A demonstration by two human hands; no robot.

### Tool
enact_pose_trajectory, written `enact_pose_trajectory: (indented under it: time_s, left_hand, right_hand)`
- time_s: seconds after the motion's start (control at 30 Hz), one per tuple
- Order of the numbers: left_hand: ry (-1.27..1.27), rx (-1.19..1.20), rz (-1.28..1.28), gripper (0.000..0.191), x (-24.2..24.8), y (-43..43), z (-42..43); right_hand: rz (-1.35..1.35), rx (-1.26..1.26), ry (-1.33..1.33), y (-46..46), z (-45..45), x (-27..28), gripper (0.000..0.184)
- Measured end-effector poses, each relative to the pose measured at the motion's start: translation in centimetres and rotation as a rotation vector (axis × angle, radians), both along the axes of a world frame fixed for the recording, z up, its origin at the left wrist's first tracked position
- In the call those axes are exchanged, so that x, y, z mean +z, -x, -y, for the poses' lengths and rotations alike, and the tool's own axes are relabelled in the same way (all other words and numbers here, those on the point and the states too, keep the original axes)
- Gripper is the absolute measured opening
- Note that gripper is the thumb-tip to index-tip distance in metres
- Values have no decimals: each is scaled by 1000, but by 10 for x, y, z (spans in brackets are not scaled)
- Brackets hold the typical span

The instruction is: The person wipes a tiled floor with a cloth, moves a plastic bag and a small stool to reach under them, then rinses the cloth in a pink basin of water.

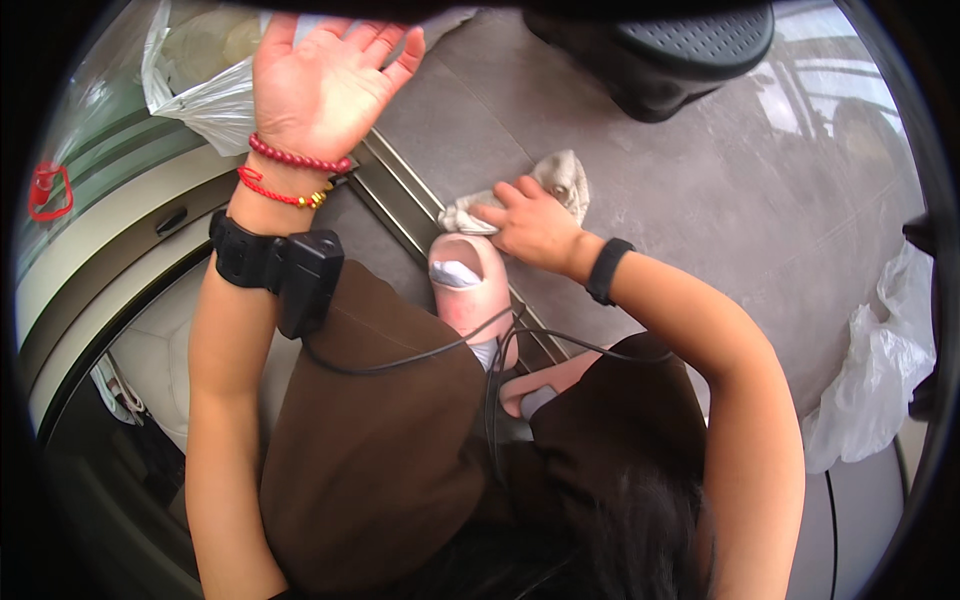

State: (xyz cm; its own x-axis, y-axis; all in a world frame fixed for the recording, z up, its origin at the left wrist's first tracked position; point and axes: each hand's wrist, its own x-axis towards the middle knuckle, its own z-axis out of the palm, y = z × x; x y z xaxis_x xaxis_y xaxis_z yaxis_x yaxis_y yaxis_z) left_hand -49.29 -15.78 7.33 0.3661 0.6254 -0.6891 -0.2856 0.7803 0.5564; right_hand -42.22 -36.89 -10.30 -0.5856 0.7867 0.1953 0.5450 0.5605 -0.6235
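Note:
My left hand is raised at the upper left, palm up with the fingers spread, beside a clear plastic bag. Nothing lies on its palm; the fingertips are partly cut off at the dark upper rim. On the grey tiled floor my right hand rests on a crumpled off-white cloth, pressing it down next to the metal door track. The cloth shows beyond the fingers and to their left. Just below it is the toe of a pink slide sandal on my foot.
A black plastic object with a dotted top stands at the upper right. Another clear plastic bag lies at the right. A sliding glass door frame curves along the left, with a red plastic piece near it. Black cables cross my knees.

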Motion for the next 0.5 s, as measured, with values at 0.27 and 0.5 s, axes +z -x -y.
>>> enact_pose_trajectory:
  time_s: [0.27, 0.5]
  left_hand:
    - [42, -25, -7, 50, -2, -23, 3]
    - [48, -158, 41, 51, 7, -19, 10]
  right_hand:
    - [44, 161, 86, -91, 103, 14, 11]
    - [126, -20, 193, -165, 142, 43, 16]
